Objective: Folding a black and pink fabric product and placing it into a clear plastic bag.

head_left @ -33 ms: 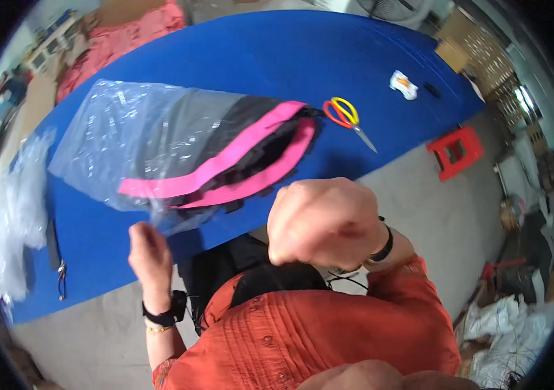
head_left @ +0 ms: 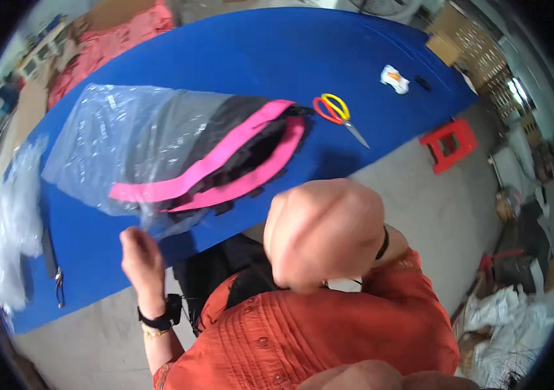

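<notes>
Smooth, deep blue covers the broad desk, which spreads out beyond both grips, its far edge bowed by the lens. Farthest left, well outside the left grip, hang crumpled, cloudy sheets of clear plastic film; between them and that grip, a flat dark strap ends in a thin looped cord.

Next comes the left grip, its fingers loosely curled; nothing shows in it, but the inside is turned from view, so I cannot tell whether it holds anything. Just beyond it lies a glossy, wrinkled plastic bag, partly around a black fabric piece edged with bright pink bands. This bundle's long axis runs roughly left to right across the front of both grips. The left grip looks nearer to the film, the right one to the curved, pink-rimmed end, ahead and a little to its left.

The right grip is blurred, knuckles upward and fingers folded underneath; whether it pinches something cannot be told. Ahead of it lie scissors, with red and yellow looped handles and a pointed metal blade. Farther right stands a hard red stool.
</notes>
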A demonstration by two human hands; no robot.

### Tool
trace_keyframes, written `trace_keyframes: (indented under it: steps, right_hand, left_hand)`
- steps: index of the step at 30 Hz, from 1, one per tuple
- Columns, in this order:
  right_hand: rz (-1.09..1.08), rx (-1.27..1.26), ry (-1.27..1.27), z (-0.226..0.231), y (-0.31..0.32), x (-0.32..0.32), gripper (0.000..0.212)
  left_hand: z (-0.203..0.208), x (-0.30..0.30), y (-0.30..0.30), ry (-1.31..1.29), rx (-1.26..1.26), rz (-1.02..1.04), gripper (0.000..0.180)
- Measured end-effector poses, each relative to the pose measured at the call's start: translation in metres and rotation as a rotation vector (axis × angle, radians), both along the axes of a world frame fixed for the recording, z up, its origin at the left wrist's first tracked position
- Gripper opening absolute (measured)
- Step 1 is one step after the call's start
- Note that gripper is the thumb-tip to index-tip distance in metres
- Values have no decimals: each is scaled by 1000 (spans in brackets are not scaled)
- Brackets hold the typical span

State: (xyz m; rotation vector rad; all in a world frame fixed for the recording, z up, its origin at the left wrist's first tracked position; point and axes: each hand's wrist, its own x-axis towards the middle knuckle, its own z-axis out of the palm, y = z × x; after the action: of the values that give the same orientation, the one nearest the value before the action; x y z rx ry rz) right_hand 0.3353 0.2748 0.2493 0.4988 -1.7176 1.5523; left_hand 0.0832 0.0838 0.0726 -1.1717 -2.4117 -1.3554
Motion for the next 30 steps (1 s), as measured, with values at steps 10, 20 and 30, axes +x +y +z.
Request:
trace_keyframes:
  steps: [10,20,30]
  right_hand:
    - [587,-63,130,43,-12,-14,14]
    - [519,233,238,46,-2,-25,15]
    - [524,-18,322,25,-15,-22,14]
  left_hand:
    - [-17,-1,0,-113,-40,57,7]
    - [-10,6,0,-45,-60,71,6]
    - [-8,9,2,-16,-53,77,7]
